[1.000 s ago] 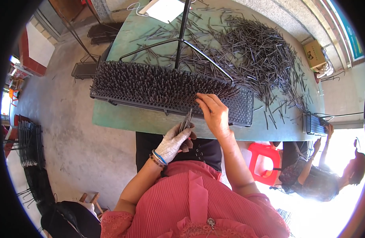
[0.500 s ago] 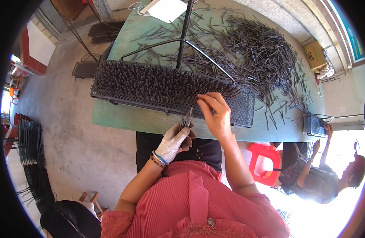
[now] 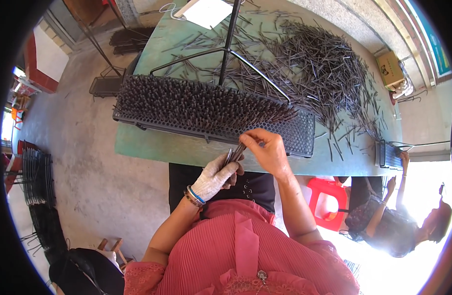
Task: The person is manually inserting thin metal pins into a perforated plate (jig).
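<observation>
At the near edge of the green table (image 3: 162, 150), noted dark sticks (image 3: 238, 153) clasped in gloved left hand (image 3: 214, 176) and pinched near tips by bare right hand (image 3: 268, 152) — just before the perforated rack (image 3: 302, 135). Judged liable to scatter if gripped loosely — or snag if tilted.

Head cam: L one of a side-by-side fisheye pair, wide POV, facing down.
Worn on the person's head, looks down & fwd, pic upright, unmirrored; pink top (image 3: 216, 236) fills btm ctr, v. close, w/ L hand (image 3: 213, 178) & R hand (image 3: 269, 151) nr mid-frame, also close. Green table (image 3: 147, 147) runs beyond them to top edge. Wide angle takes in floor (image 3: 108, 177) on L & co-worker (image 3: 390, 228) far R; straight edges bend toward round dark rim.
</observation>
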Motion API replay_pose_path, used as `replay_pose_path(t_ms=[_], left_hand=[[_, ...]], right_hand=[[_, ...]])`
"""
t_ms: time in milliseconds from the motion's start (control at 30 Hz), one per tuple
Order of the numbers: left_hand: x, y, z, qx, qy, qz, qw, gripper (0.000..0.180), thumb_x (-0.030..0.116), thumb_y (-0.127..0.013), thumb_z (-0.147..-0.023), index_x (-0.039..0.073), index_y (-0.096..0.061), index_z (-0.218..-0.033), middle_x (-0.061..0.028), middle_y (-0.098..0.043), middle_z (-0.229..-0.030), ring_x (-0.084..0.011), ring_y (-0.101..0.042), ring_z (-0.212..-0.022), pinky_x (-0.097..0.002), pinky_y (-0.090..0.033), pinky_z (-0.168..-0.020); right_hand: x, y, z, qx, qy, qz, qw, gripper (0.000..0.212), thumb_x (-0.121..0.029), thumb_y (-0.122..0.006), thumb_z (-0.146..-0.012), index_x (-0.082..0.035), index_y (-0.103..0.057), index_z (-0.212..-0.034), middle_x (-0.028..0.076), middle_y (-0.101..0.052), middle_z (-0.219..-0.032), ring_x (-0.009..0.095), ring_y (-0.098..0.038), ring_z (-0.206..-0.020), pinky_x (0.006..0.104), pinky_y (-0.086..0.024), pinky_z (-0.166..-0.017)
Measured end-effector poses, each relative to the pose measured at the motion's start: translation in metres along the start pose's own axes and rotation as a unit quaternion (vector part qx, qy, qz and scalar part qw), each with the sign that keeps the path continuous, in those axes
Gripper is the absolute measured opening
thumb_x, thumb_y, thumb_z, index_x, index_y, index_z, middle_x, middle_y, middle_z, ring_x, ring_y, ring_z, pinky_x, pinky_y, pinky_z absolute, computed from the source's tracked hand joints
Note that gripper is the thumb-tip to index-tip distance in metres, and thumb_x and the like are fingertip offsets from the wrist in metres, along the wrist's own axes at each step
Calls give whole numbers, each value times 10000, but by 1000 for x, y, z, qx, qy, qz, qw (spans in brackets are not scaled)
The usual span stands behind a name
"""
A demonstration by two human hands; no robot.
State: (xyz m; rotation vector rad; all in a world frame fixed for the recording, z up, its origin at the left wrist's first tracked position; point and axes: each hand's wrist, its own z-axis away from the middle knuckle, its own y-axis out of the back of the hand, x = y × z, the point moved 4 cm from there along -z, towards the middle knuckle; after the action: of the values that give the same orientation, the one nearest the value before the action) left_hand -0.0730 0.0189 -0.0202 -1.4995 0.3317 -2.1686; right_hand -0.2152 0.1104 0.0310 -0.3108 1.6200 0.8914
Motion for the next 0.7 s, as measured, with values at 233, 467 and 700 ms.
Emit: replay_pose_path(t_ms=[233, 467, 700], left_hand=[[-3, 11, 1, 4, -5, 24, 1000, 380, 326, -517, -1007, 29, -529, -1243, 7, -609, -882, -20, -517, -639, -162, -400, -525], [-14, 20, 3, 18, 10, 15, 1000, 393, 353, -524, -1002, 39, -533, -1239, 16, -611, -883, -19, -531, -670, -154, -397, -534], [-14, 17, 3, 11, 17, 15, 1000, 394, 355, -528, -1000, 37, -539, -1231, 15, -621, -897, -18, -531, -673, -157, -409, -565]], right_hand=[[-14, 4, -18, 101, 25, -64, 992, 200, -145, -662, -924, 45, -695, -973, 79, -706, -799, 99, -629, -706, 258, -505, -660], [-21, 4, -26, 184, 85, 24, 979, 181, -134, -672, -910, 29, -697, -985, 109, -700, -798, 132, -615, -658, 268, -498, -645], [-24, 0, -22, 175, 149, 90, 969, 154, -106, -693, -875, 12, -695, -973, 132, -704, -862, 247, -663, -714, 328, -518, -668]])
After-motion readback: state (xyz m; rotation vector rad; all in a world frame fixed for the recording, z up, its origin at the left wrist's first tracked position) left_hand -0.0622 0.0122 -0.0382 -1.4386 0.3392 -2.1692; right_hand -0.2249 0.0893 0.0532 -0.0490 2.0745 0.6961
